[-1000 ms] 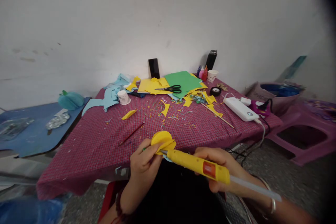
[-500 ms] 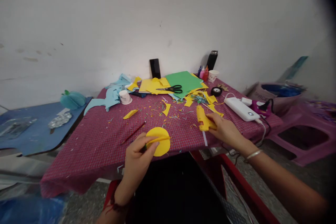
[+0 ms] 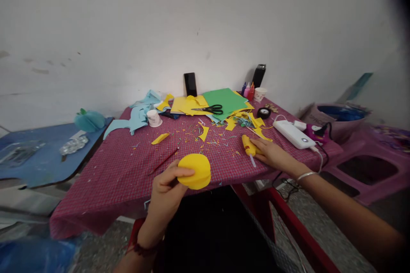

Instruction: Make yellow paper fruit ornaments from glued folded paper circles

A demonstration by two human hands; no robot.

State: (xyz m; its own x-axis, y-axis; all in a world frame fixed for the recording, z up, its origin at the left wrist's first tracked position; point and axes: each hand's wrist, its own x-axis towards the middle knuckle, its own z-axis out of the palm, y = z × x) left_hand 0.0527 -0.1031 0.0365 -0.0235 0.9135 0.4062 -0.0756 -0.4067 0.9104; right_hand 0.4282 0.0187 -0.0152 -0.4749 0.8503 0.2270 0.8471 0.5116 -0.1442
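Observation:
Between the thumb and fingers of my left hand [image 3: 168, 187] is a round of yellow paper [image 3: 197, 168], held over the table's front edge; it looks layered or folded at its lower rim. My right hand [image 3: 272, 152] has its fingers around a yellow glue gun [image 3: 250, 145], low over the right side of the table. A clear glue stick [image 3: 253, 161] juts out of the gun's back end. A pencil [image 3: 164, 161] lies just left of the paper round, and small yellow and blue scraps [image 3: 203, 131] are strewn beyond both hands.
Black scissors [image 3: 213, 109] rest on green paper [image 3: 227, 99] at the back. A paper cup [image 3: 154, 118] stands left of them, near blue paper pieces [image 3: 138, 119]. On the right are black tape [image 3: 263, 113], a white power bank [image 3: 294, 134] with cables, and a dark flask [image 3: 259, 76].
The folded-up half of the yellow round has come down, and my left fingers now lie over its face. My right hand has lowered and tilted the glue gun toward the tabletop.

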